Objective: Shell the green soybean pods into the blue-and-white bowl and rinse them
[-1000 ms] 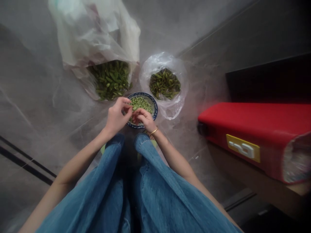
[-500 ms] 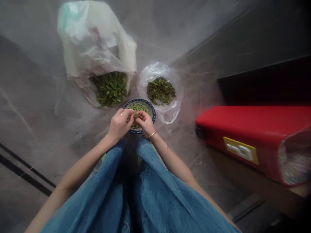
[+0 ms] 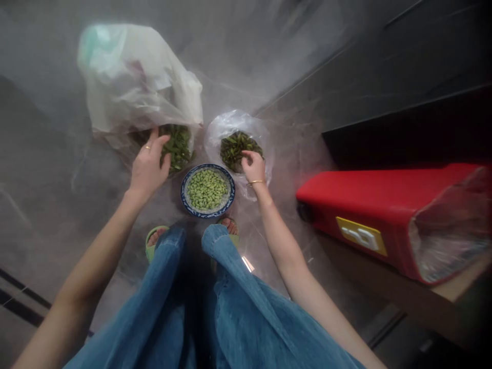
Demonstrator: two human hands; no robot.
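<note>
My left hand (image 3: 149, 165) reaches to the mouth of a large white plastic bag (image 3: 142, 77), its fingers spread beside the green bean pods (image 3: 179, 148) inside. My right hand (image 3: 253, 166) is over a smaller clear plastic bag (image 3: 234, 120) of darker, opened-looking pods (image 3: 236, 148). Its fingers are curled, with a gap between thumb and forefinger, and I see nothing held there. Between my hands stands a blue-rimmed bowl (image 3: 183, 197), which holds many pale green shelled beans (image 3: 206, 189).
To the right, a red bin (image 3: 357, 197) with a yellow label and a clear liner lies on its side on a brown support (image 3: 369, 266). My knees in jeans (image 3: 246, 287) and my feet in green slippers (image 3: 149, 249) are just below the bowl. Grey tiles (image 3: 46, 154) cover the floor.
My hands have parted from over the bowl, where they held a pod together. The left has moved to the white bag, the right to the clear bag. The view has shifted a little.
</note>
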